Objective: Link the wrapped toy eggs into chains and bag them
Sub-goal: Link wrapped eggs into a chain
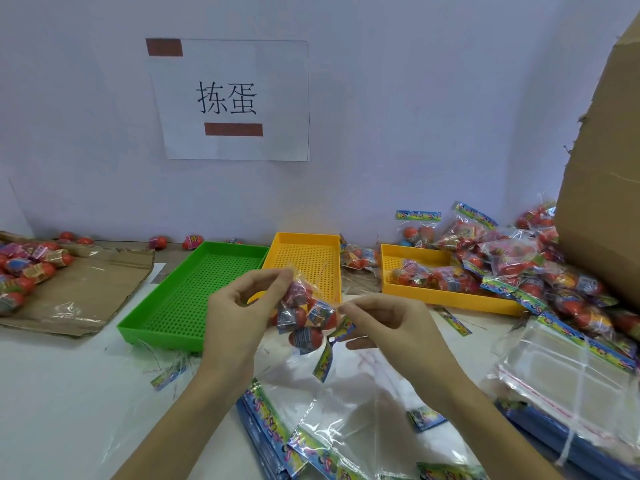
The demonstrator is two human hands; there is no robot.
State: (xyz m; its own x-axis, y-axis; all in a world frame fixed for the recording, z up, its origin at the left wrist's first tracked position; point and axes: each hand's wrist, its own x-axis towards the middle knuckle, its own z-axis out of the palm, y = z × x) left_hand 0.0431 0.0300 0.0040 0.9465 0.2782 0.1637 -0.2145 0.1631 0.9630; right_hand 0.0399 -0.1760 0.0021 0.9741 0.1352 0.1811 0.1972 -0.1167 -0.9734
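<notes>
Down at the near edge, a heap of empty bags [332,441] with printed header cards spills off the frame's bottom, so its extent can't be told. To the right, a bound stack of clear bags [568,379] lies on something blue, cut off by the right edge. Both forearms come up from below. The left hand [239,313] has its fingers curled, thumb and fingertips pinching the top of a clear bag [304,306] held above the counter [69,393]; the right hand [384,323] pinches the bag's other edge, fingers bent together. Inside that bag sit wrapped red eggs [306,336], bunched up; how many, and whether they're chained, is hard to make out through the crinkled film. A header card [325,358] dangles below.

Behind the hands, a green tray [166,306] with a perforated floor, nothing showing in it. Beside it a yellow tray [311,251], its near end hidden by the bag. Further right, a second yellow tray [446,296] holds filled bags, and a big pile of filled bags [519,261] runs against a cardboard box [602,168] cut by the frame. Far left, loose eggs [24,271] rest on flattened cardboard [90,289]. A few eggs lie along the wall, under a paper sign [228,98].
</notes>
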